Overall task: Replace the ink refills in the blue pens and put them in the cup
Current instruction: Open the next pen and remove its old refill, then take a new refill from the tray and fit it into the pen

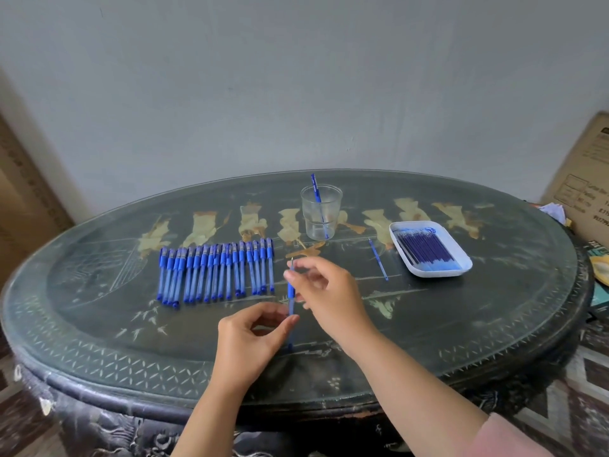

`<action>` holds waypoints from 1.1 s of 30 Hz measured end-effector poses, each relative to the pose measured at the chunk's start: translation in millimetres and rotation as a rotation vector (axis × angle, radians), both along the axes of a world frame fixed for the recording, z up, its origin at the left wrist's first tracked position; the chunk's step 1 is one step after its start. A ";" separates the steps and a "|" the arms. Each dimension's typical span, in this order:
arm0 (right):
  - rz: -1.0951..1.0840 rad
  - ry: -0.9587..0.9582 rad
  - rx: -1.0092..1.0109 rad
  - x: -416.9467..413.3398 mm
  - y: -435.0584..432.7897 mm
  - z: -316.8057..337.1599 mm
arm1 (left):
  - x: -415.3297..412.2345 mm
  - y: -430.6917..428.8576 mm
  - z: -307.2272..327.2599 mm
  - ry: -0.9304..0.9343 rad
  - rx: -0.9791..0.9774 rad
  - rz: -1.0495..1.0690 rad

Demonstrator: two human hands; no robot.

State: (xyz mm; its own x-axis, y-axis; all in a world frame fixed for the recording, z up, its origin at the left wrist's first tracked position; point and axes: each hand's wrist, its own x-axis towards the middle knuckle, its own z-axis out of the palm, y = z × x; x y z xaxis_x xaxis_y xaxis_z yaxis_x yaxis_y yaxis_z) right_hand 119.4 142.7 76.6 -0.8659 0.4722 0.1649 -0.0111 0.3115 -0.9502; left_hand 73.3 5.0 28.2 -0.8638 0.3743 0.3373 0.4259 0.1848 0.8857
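Note:
Between my hands stands a blue pen (291,300), roughly upright over the table's middle. My right hand (324,293) pinches its upper end near the tip. My left hand (255,334) holds the lower barrel with thumb and fingers. A row of several capped blue pens (216,273) lies to the left. The clear cup (320,212) stands behind, with one blue pen leaning in it. At the right, a white tray (461,268) holds several blue refills. A single loose refill (378,258) lies between cup and tray.
The dark oval table (99,341) has a glass top and painted figures. A cardboard box (580,179) leans against the wall at the far right, with clutter below it. Another box edge shows at the far left.

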 end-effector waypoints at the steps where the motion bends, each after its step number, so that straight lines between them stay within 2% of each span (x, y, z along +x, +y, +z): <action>1: -0.017 0.011 -0.017 -2.4 1.5 2.8 | 0.1 0.2 0.3 0.000 -0.003 0.004; 8: -0.056 0.083 -0.117 -10.8 9.3 31.8 | 1.1 -0.1 1.0 0.003 -0.007 0.003; 16: -0.134 0.392 -0.274 -11.8 36.7 74.1 | 1.8 -1.2 0.8 0.008 -0.030 -0.028; 20: -0.182 0.469 -0.344 -5.9 60.5 75.8 | 1.3 -1.6 0.6 -0.009 0.000 -0.025; 23: -0.300 0.398 -0.288 -0.8 79.3 61.2 | -1.4 -2.6 0.5 -0.088 0.099 0.031; 28: -0.428 0.234 -0.257 -2.6 105.9 19.5 | -10.2 -3.5 5.0 -0.280 0.373 0.115; 33: -0.477 0.007 0.008 -16.3 129.8 -5.9 | -32.0 -1.5 12.9 -0.281 0.473 0.241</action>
State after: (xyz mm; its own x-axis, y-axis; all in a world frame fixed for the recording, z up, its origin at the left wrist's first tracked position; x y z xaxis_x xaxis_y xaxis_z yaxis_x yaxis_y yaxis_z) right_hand 103.0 272.5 70.8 -0.5519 0.8154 0.1746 0.1288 0.2903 -0.9482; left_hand 41.3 3.5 41.1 -0.9859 0.0214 0.1657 0.1585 -0.1942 0.9681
